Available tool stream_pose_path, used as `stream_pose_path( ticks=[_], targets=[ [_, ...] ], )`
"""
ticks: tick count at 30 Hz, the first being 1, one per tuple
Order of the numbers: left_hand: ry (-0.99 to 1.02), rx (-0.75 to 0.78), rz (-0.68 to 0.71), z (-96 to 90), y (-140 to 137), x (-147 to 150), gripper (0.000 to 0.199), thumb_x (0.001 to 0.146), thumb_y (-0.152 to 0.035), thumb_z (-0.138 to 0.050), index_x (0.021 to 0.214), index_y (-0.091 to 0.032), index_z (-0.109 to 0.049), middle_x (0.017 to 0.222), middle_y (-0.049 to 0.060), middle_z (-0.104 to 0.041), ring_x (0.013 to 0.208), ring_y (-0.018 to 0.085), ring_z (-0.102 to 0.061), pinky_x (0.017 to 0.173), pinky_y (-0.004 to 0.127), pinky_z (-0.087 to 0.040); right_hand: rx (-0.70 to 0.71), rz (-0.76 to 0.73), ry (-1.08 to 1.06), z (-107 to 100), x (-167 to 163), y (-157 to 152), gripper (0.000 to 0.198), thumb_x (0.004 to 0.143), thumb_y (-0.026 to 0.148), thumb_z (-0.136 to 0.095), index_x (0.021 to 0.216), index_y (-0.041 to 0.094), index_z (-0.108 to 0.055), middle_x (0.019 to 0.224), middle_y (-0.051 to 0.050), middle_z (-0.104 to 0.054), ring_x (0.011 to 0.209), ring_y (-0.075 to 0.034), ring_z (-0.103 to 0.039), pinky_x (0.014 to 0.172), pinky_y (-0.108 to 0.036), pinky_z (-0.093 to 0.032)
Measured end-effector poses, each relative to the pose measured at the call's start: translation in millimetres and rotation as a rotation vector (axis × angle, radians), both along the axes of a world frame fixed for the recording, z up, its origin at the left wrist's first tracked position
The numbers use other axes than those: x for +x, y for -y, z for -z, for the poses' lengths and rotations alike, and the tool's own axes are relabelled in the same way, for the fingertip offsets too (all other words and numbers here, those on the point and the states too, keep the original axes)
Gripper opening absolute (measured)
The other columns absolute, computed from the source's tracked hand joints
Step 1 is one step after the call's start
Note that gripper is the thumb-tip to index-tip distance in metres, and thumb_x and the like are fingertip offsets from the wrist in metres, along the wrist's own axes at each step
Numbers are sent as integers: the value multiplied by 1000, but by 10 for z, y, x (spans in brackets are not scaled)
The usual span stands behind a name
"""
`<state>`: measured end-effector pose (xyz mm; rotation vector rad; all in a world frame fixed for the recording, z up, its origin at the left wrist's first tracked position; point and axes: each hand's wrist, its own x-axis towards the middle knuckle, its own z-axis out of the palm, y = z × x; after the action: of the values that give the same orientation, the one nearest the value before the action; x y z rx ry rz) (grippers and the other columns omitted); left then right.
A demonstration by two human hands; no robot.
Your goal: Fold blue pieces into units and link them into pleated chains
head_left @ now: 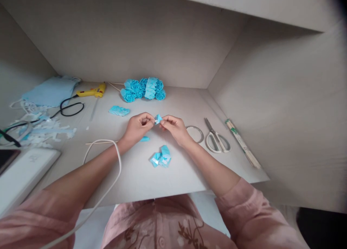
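Note:
Between my two hands, above the middle of the table, is a small folded piece of blue material [158, 119], perhaps cut from a face mask. My left hand [140, 125] pinches its left edge, and my right hand [173, 126] pinches its right side. More blue folded pieces [164, 157] lie on the table below my hands. Beside my left wrist is a thin wooden stick [93, 144] running under my forearm; a blue tip [145, 138] shows past the wrist. A pleated blue strip [119, 111] lies farther back, to the left.
Several blue fabric roses [141, 89] lie at the back. At left are a yellow glue gun [92, 91], face masks [51, 91], white scraps [50, 129] and a white box-like device [32, 169]. Scissors [215, 137], a tape ring [199, 133] and packed sticks [242, 144] lie right. A white cable [119, 166] crosses my left forearm.

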<state>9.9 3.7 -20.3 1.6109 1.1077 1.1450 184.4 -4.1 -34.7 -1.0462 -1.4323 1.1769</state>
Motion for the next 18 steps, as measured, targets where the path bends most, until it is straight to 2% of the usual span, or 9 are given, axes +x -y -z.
stream_pose_path(
  ticks=[12,15,18],
  targets=[
    [254,-119,-131,-86,-55,-57,10,64,-23,-58,72,-17,-57,50,-5,-49,47,8,-39,48,21,-29,-193,80,-309,-17,22,-64,24,67,39,-74,70,18,-64,66,2,-62,59,-9,-51,60,-24,-45],
    [319,-37,-231,-180,-221,-234,7,67,-21,-56,73,-17,-57,50,-5,-49,46,8,-40,48,21,-30,-217,107,-366,-5,54,-98,25,64,38,-76,70,17,-64,67,2,-62,59,-8,-51,58,-23,-45],
    [252,150,-438,-355,-486,-601,11,70,-14,-53,79,-16,-58,52,-6,-50,48,8,-42,50,19,-33,-232,114,-394,1,69,-117,26,62,38,-77,72,17,-65,68,2,-62,59,-8,-51,58,-23,-45]
  ],
)
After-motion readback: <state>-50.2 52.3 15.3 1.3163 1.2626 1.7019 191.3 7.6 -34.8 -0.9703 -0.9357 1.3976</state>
